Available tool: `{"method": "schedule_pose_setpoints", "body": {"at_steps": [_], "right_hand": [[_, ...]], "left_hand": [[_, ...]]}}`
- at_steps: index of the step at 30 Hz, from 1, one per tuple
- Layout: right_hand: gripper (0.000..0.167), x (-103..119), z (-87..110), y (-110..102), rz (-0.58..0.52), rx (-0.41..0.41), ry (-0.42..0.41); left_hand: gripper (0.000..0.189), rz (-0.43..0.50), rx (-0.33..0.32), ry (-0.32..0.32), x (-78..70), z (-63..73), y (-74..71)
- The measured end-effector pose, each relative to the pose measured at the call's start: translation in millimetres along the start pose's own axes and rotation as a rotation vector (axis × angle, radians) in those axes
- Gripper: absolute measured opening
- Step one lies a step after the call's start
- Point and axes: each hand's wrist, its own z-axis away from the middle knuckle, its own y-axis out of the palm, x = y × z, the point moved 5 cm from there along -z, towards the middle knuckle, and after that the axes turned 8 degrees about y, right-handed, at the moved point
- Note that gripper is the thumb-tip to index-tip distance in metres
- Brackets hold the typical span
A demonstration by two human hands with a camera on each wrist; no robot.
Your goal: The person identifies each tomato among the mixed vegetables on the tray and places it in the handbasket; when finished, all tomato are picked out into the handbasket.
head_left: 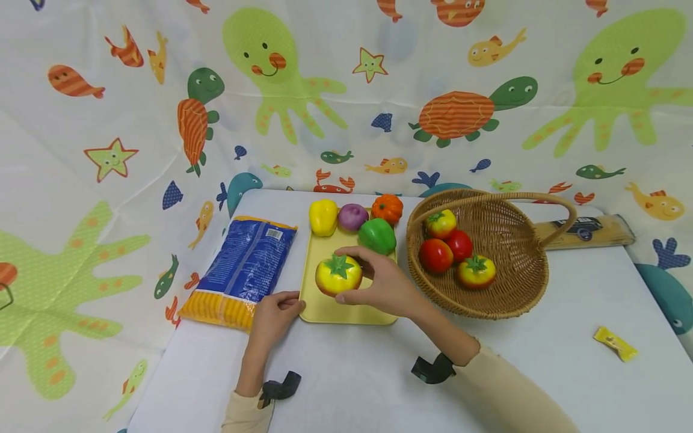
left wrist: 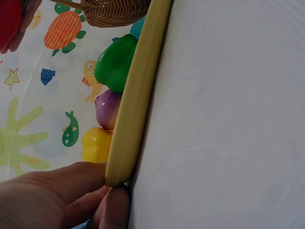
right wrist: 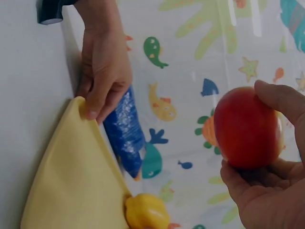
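My right hand (head_left: 387, 282) holds a yellow-and-red toy tomato (head_left: 338, 275) with a green star-shaped top, above the front half of the yellow tray (head_left: 346, 313). Its red underside faces the camera in the right wrist view, with thumb and fingers on opposite sides. At the tray's front left corner, my left hand (head_left: 276, 316) pinches the rim between thumb and fingers. Along the back of the tray lie a yellow pepper (head_left: 323, 218), a purple onion (head_left: 352, 217), an orange pumpkin (head_left: 387, 209) and a green pepper (head_left: 378, 236).
Right of the tray stands a wicker basket (head_left: 509, 258) holding two red fruits (head_left: 436, 255) and two more yellow-and-red tomatoes (head_left: 476, 272). A blue and orange bag (head_left: 243, 270) lies left of the tray. Behind the basket is a brown package (head_left: 595, 231); a yellow wrapper (head_left: 615, 343) lies at right.
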Motion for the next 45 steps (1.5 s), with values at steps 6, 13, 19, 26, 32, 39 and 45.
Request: {"method": "schedule_pose_setpoints", "body": {"at_steps": [6,13,19,26,32,39,45], "right_hand": [[0.067,10,24.7,-23,0.011,0.051,-0.014],[0.069,6,44.4,-55,0.056,0.058,-0.017],[0.069,0,55.4,-90,0.035,0.069,-0.01],[0.07,2,59.0,-130,0.097,0.071,-0.017],[0.07,-4,53.4,-164,0.178,0.066,-0.013],[0.068,-19,42.9,-204,0.27,0.078,0.054],[0.071,-33,34.3,-220,0.235,0.166,0.084]], "left_hand": [[0.031,-0.004,-0.004,0.001,0.1,-1.5,1.4],[0.031,-0.007,-0.007,-0.005,0.2,-1.6,1.1],[0.031,-0.01,-0.008,-0.003,1.6,-0.9,1.5],[0.031,-0.016,-0.014,-0.009,3.6,-0.9,1.4],[0.031,-0.003,-0.013,-0.007,3.1,-1.5,1.5],[0.031,0.001,-0.01,-0.014,3.9,-1.2,2.2],[0.031,0.0,-0.014,-0.018,4.7,-1.2,1.2]]}}
